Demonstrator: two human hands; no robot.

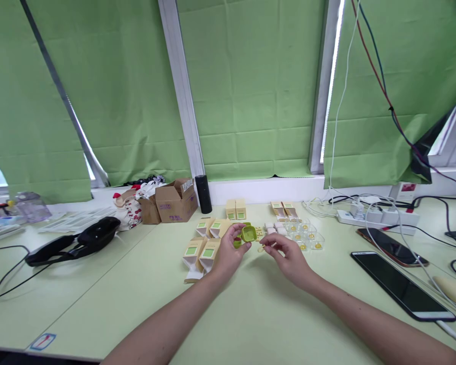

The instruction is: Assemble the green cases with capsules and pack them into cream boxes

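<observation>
My left hand grips a small green square container, tilted so that its hollow inside faces me. Close by on the right, my right hand pinches a tiny yellowish piece between thumb and fingertips, apart from the container. Several clear plastic cups with yellow centres lie just beyond my right hand. White blocks sit beside them, and small yellow pieces are behind the container. Open small cartons with green windows stand left of my left hand.
Two cartons stand farther back, with opened ones to their right. A cardboard box and black cylinder line the back. Black goggles lie left. A tablet, phone, power strip and cables crowd the right.
</observation>
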